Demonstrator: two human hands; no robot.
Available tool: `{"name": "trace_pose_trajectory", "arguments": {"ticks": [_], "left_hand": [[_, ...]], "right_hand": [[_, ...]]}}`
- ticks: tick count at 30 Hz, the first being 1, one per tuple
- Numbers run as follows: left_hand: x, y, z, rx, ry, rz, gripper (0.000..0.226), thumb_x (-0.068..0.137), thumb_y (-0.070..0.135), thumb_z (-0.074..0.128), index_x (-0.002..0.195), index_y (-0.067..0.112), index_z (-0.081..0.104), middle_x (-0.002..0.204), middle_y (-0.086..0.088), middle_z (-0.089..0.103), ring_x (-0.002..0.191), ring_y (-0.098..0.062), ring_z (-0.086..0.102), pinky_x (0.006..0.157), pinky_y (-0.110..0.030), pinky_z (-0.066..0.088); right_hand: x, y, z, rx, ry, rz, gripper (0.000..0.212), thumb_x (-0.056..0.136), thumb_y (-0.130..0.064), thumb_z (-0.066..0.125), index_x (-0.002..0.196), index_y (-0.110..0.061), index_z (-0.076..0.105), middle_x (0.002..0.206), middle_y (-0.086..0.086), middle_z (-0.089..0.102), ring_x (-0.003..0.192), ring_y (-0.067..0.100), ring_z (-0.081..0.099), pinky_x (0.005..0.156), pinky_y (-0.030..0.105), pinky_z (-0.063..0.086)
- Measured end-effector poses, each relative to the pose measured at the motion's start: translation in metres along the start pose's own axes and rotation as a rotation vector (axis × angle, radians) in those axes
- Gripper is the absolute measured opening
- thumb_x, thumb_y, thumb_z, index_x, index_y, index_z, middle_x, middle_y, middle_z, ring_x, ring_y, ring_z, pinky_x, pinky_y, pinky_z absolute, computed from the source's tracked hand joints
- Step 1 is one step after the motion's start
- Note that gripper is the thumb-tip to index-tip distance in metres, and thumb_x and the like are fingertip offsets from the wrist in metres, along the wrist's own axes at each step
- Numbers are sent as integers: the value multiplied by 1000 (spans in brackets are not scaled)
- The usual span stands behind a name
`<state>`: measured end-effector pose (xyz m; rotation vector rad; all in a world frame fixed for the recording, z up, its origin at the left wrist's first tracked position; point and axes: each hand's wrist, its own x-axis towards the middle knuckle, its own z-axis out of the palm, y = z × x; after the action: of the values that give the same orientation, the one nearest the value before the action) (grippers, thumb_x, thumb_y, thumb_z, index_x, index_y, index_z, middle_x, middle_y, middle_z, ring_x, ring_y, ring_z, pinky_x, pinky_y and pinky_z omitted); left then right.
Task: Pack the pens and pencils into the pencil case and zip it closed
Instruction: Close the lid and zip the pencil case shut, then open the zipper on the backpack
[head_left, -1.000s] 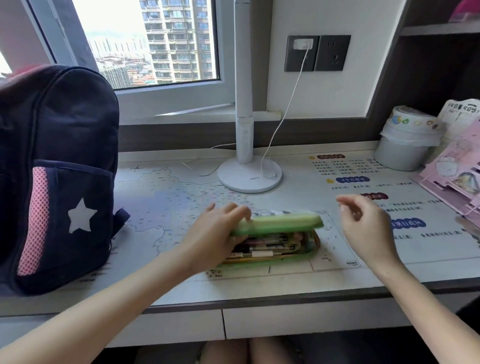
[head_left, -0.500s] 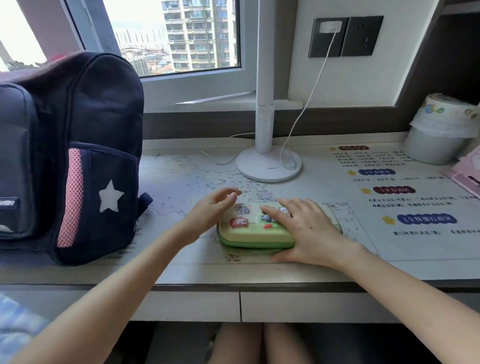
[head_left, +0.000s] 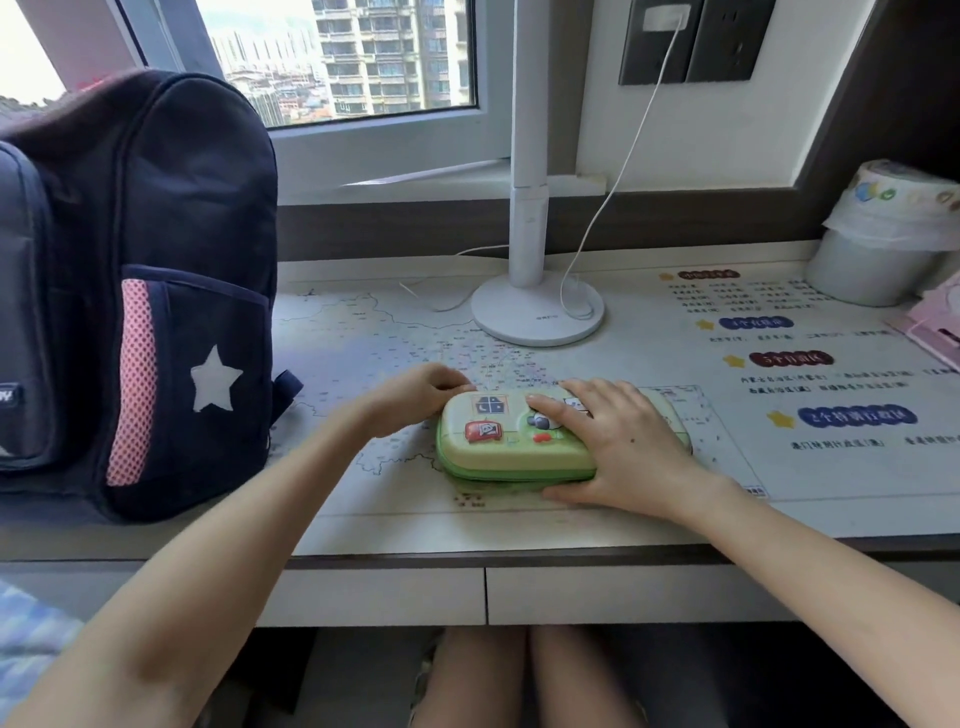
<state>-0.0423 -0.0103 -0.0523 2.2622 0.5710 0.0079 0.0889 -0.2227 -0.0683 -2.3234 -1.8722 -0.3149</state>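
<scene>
A green pencil case with cartoon stickers lies on the desk mat, its lid down. The pens and pencils inside are hidden. My right hand rests flat on the lid's right half, fingers straight, thumb against the front edge. My left hand is at the case's far left corner with its fingers curled and pinching at the seam there. What the fingertips pinch is hidden.
A dark blue backpack with a white star stands at the left. A white lamp base and its cable sit behind the case. A white lidded container and a pink stand are at the right.
The lid, held open by my left hand a second ago, is down. My right hand has come onto the lid. My left hand's fingers have curled at the far left corner.
</scene>
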Motion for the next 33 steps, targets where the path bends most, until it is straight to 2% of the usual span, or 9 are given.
{"name": "trace_pose_trajectory", "arguments": {"ticks": [2,6,14,22,24,26,27,30,33], "left_hand": [[-9,-10,0,334,179,173,21,94,12,48,96,2,66,96,-10,65,85,-22,57,74,-25,41],[-57,-38,5,487,351,321,15,87,0,53,78,2,65,78,-11,63,72,-23,53,68,-23,36],[-111,9,91,336,568,218,32,89,22,42,70,5,61,67,-9,62,61,-24,51,56,-28,34],[-88,57,112,161,375,84,36,94,31,44,67,11,58,71,-11,66,69,-25,57,63,-35,42],[-98,55,83,135,426,86,34,90,33,51,66,11,62,65,-9,64,59,-18,52,56,-31,36],[-106,52,52,140,626,140,20,81,33,64,73,16,68,74,-2,64,66,-13,52,60,-27,32],[-103,50,39,198,688,170,17,74,37,68,81,21,69,88,0,64,80,-13,53,68,-26,33],[-76,47,15,505,310,126,70,59,44,70,125,41,47,142,-1,31,129,-22,26,102,-39,23],[-47,49,14,540,-94,45,104,59,32,81,139,46,17,151,-2,9,137,-25,10,112,-47,16]], "right_hand": [[1,1,-1,11,-17,7,89,62,-74,57,139,-35,33,136,10,48,121,29,46,103,45,35],[2,-2,-3,18,-51,42,89,65,-73,58,141,-39,27,140,8,42,126,26,39,107,42,28],[1,-14,-2,-11,-42,101,89,65,-69,61,141,-36,29,139,9,41,124,29,39,107,44,27],[-7,-12,-14,125,-106,78,84,70,-52,66,142,-40,26,149,6,31,137,26,25,116,47,11],[-24,-14,-19,239,65,81,64,71,-38,65,132,-34,47,137,4,47,130,25,37,111,49,25],[-46,-27,-14,276,470,145,24,73,-31,60,91,-19,71,92,2,66,91,22,58,77,37,49],[-53,-37,-8,275,573,223,24,76,-36,58,70,-16,70,72,-1,64,72,19,58,61,28,46],[-53,-63,14,189,447,454,47,71,-61,55,51,-19,63,50,-7,60,47,14,57,42,20,36],[-40,-75,27,165,385,521,35,66,-49,71,49,-19,63,48,-5,62,42,17,58,41,17,31]]}}
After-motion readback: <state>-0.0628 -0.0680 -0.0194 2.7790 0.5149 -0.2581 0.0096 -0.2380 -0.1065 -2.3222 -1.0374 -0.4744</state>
